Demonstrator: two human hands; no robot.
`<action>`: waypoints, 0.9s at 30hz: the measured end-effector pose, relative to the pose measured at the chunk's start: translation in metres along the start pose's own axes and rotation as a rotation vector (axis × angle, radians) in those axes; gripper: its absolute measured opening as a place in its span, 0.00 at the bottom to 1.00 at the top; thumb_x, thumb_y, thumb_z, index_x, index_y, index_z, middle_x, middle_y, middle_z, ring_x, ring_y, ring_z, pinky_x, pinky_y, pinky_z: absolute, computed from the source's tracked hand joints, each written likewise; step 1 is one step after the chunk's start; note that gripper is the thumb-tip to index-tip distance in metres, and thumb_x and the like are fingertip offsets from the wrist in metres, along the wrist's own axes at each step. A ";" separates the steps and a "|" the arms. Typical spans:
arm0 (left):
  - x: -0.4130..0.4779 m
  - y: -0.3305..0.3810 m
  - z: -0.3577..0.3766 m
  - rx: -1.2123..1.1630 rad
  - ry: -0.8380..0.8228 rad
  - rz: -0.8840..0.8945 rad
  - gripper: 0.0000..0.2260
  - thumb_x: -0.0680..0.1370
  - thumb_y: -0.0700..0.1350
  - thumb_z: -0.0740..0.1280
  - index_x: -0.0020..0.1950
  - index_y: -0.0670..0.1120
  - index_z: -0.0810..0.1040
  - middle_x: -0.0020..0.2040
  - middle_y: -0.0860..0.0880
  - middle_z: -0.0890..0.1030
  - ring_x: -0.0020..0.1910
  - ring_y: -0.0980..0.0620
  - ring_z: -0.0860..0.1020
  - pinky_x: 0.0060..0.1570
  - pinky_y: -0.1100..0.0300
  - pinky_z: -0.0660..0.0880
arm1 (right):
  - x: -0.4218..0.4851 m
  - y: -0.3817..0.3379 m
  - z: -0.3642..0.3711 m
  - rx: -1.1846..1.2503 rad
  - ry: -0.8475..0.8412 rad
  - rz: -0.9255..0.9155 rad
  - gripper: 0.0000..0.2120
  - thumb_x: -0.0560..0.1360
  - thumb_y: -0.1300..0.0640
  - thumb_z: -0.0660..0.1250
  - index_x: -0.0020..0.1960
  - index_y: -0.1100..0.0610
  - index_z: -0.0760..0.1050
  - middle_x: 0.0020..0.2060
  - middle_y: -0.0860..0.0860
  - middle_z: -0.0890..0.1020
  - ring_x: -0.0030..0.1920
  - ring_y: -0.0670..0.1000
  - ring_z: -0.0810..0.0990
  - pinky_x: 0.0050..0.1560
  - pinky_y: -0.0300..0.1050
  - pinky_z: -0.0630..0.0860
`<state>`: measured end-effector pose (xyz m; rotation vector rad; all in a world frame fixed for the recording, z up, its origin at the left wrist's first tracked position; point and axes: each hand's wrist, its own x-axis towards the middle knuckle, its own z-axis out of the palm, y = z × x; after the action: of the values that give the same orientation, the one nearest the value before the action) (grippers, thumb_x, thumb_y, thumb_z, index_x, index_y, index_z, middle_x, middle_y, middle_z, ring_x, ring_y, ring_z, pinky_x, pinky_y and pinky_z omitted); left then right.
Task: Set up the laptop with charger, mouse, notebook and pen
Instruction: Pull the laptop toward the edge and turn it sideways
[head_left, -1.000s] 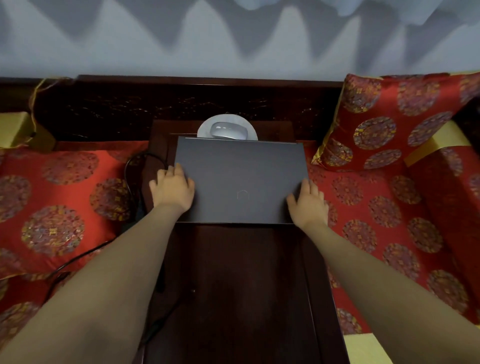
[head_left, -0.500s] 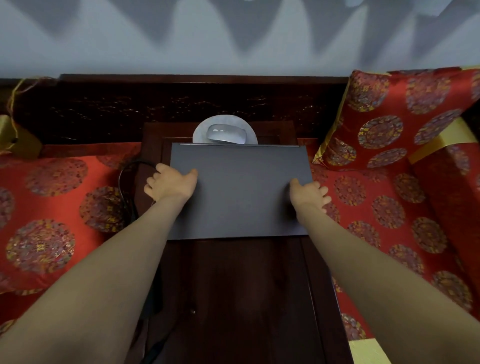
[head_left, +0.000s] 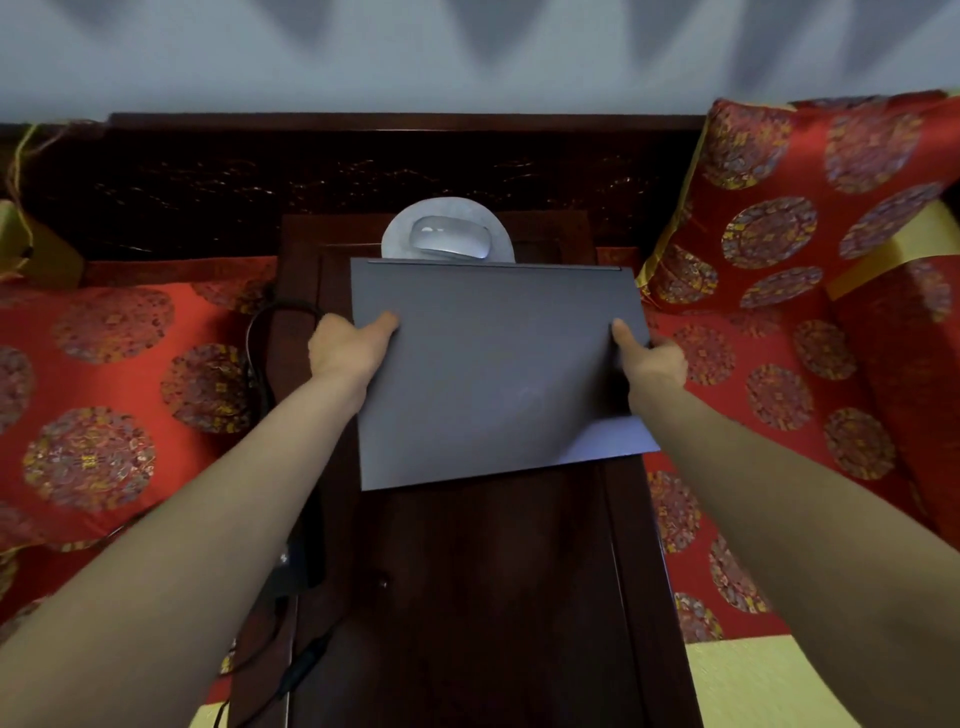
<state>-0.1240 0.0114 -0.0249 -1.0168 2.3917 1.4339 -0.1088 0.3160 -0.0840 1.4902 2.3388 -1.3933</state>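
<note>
A closed grey laptop (head_left: 493, 364) is held above the dark wooden table (head_left: 483, 597), its near edge tilted up and slightly skewed. My left hand (head_left: 345, 345) grips its left edge with the thumb on the lid. My right hand (head_left: 649, 356) grips the right edge the same way. Behind the laptop a silver mouse (head_left: 451, 240) rests on a round grey pad (head_left: 400, 234), partly hidden by the laptop. A black charger cable (head_left: 260, 332) loops along the table's left side down to a plug (head_left: 304, 662). No notebook or pen shows.
Red patterned cushions lie left (head_left: 104, 389) and right (head_left: 779, 395) of the narrow table. A red pillow (head_left: 810, 182) leans at the back right. A dark carved backrest (head_left: 363, 176) runs behind, under a pale wall.
My hands shifted from resting on the lid to gripping its side edges. The laptop has lifted off the table and come toward me, its near edge raised.
</note>
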 end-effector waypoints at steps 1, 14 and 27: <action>-0.007 0.000 -0.003 -0.054 -0.029 0.011 0.24 0.67 0.54 0.73 0.57 0.42 0.76 0.57 0.44 0.80 0.53 0.42 0.79 0.54 0.49 0.78 | -0.002 -0.001 -0.006 0.041 -0.017 0.004 0.44 0.53 0.25 0.67 0.57 0.57 0.77 0.57 0.57 0.79 0.56 0.62 0.76 0.59 0.61 0.74; -0.121 -0.101 -0.021 -0.473 -0.359 -0.302 0.23 0.69 0.39 0.75 0.62 0.45 0.74 0.54 0.45 0.83 0.47 0.45 0.83 0.45 0.49 0.80 | -0.009 -0.060 -0.026 -0.062 -0.340 -0.299 0.16 0.61 0.49 0.80 0.43 0.53 0.78 0.44 0.49 0.81 0.52 0.55 0.80 0.61 0.54 0.75; -0.258 -0.179 0.026 -0.820 -0.139 -0.617 0.11 0.71 0.35 0.72 0.51 0.40 0.76 0.51 0.42 0.81 0.49 0.42 0.80 0.35 0.53 0.82 | -0.045 -0.060 0.026 -0.564 -0.650 -0.659 0.25 0.51 0.35 0.77 0.43 0.45 0.79 0.45 0.45 0.82 0.55 0.53 0.79 0.64 0.60 0.70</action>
<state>0.1780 0.0987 -0.0460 -1.5487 1.1652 2.1130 -0.1397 0.2578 -0.0397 0.0855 2.4958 -0.9231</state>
